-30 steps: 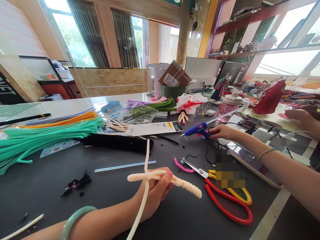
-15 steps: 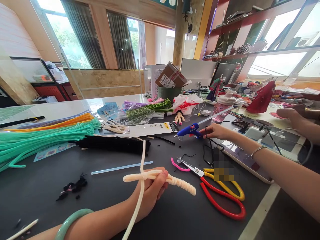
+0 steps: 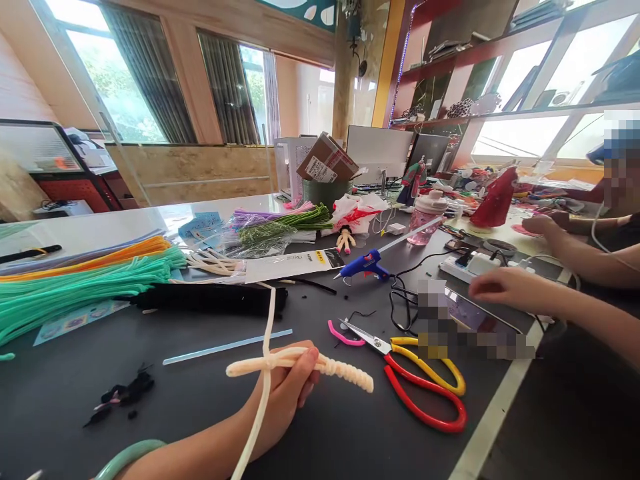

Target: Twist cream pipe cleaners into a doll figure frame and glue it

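the dark grey desk (image 3: 350, 440) carries the items below. at its left edge, turquoise fuzzy stems (image 3: 95, 270) lie in a bundle, with orange stems (image 3: 135, 252) just behind. a tall window (image 3: 95, 73) stands beyond the far left corner. black scraps (image 3: 131, 393) lie toward the near left corner. next, a translucent rod (image 3: 227, 347) lies flat in front of a black bundle (image 3: 205, 301).

my left hand (image 3: 280, 393) is raised above the near edge: thumb and fingers are closed on the cream stem piece (image 3: 350, 375), coiled end pointing right. a loose cream strand (image 3: 258, 417) crosses it at the left end and hangs toward the near edge.

along the far edge: white computer tower (image 3: 287, 170), cardboard box (image 3: 327, 160) set in a dark green bin (image 3: 327, 191), monitor (image 3: 379, 147). a blue glue gun (image 3: 367, 265) is at mid-desk. spread scissors (image 3: 377, 343) lie near the right edge, which carries a pale strip (image 3: 493, 427).

my right hand (image 3: 500, 290) is near the white power strip (image 3: 450, 269), fingers loosely bent; i cannot tell how far they part. red shelves (image 3: 453, 75) rise behind. toward the far right corner, a co-worker's hands (image 3: 553, 233) are at a pink piece (image 3: 525, 230).
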`<control>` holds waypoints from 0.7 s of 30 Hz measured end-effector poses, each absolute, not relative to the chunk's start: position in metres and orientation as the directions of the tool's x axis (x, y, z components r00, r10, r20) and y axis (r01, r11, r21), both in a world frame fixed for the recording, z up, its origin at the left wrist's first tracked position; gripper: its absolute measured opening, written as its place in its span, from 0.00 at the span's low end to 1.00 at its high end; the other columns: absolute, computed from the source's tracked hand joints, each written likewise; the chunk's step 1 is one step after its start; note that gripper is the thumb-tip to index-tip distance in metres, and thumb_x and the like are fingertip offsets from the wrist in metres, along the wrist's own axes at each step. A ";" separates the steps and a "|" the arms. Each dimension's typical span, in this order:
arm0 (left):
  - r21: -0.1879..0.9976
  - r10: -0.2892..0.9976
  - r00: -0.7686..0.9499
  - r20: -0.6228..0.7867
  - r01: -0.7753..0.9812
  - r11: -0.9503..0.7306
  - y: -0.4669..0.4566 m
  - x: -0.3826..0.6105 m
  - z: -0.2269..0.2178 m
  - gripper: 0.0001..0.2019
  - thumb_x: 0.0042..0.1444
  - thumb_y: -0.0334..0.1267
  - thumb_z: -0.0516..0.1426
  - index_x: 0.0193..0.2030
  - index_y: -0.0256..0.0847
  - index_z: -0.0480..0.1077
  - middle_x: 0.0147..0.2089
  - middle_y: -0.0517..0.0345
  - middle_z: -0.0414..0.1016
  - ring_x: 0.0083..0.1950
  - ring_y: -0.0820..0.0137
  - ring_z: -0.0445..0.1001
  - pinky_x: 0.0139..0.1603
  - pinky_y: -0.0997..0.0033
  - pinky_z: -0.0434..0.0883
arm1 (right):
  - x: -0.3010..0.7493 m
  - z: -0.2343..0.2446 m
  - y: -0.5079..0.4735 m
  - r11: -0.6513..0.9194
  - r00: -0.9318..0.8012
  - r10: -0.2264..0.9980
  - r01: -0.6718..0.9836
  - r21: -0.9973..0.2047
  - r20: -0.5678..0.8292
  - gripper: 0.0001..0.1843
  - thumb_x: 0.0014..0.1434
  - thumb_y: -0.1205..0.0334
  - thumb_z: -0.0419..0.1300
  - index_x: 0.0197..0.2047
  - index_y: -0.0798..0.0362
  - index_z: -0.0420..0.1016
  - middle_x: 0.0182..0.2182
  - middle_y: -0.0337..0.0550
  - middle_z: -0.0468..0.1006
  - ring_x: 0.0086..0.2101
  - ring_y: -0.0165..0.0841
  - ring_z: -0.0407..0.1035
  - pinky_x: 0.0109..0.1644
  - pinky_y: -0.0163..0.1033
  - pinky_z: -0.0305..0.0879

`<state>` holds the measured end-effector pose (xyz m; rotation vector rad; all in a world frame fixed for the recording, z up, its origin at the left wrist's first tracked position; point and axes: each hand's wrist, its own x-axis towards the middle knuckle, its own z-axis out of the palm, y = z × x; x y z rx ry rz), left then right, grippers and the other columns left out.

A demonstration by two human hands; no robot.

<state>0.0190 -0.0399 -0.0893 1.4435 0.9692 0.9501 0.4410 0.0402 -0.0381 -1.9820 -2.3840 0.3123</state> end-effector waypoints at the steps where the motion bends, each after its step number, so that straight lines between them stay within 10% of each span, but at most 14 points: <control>1: 0.996 0.941 0.335 0.035 0.067 -0.061 -0.041 0.020 -0.088 0.20 0.56 0.53 0.48 0.20 0.41 0.57 0.17 0.69 0.52 0.17 0.79 0.50 0.18 0.76 0.49 | 0.447 -0.038 0.031 0.159 -0.182 0.973 0.974 -0.159 -0.139 0.14 0.48 0.56 0.54 0.25 0.53 0.77 0.24 0.46 0.78 0.28 0.41 0.71 0.35 0.43 0.62; 21: 0.987 0.965 0.258 0.037 0.139 -0.075 -0.040 0.027 -0.079 0.20 0.53 0.52 0.48 0.18 0.42 0.57 0.16 0.68 0.53 0.17 0.77 0.51 0.18 0.76 0.51 | 0.453 -0.047 -0.011 0.074 -0.146 0.910 0.978 -0.195 -0.388 0.09 0.43 0.66 0.53 0.21 0.55 0.74 0.20 0.42 0.73 0.24 0.32 0.65 0.30 0.36 0.58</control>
